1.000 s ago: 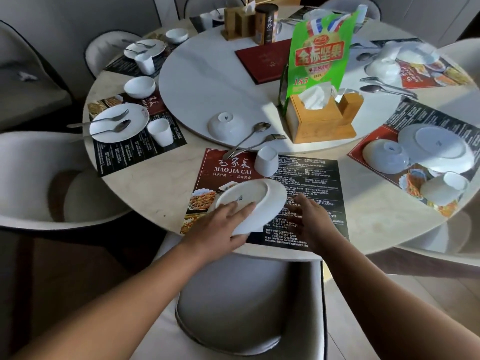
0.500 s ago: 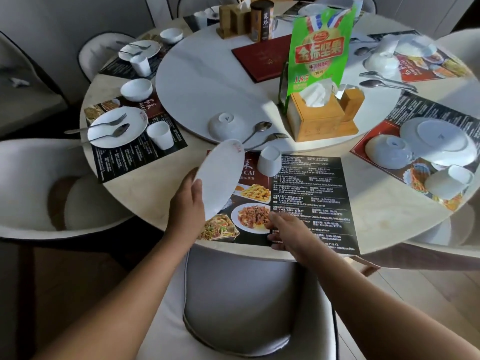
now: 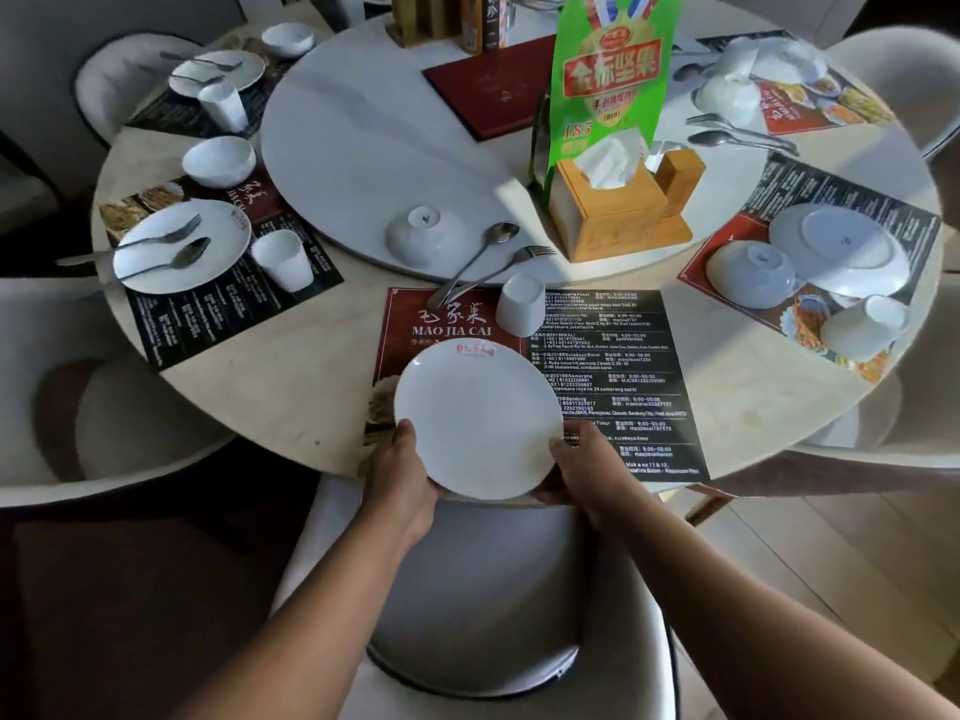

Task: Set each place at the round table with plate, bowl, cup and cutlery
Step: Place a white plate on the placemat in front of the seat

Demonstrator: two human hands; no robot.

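A white plate (image 3: 478, 418) lies face up on the near placemat (image 3: 613, 366), held from both sides. My left hand (image 3: 402, 478) grips its left rim with the thumb on top. My right hand (image 3: 587, 472) grips the right rim the same way. Beyond the plate stand an upturned white cup (image 3: 519, 306) on the mat and an upturned bowl (image 3: 428, 241) on the turntable (image 3: 363, 137). A spoon (image 3: 475, 262) and a fork (image 3: 506, 265) lie crossed over the turntable's edge.
The left place has a plate with cutlery (image 3: 182, 246), a cup (image 3: 283, 259) and a bowl (image 3: 219, 161). The right place holds an upturned plate (image 3: 841, 249), bowl (image 3: 750, 272) and cup (image 3: 862, 327). A wooden tissue box (image 3: 613, 220) and a green bag (image 3: 605, 80) stand on the turntable. A chair (image 3: 467, 589) is below me.
My left hand turned the plate from face down through upright to face up. My right hand left the placemat and took hold of the plate's right rim.
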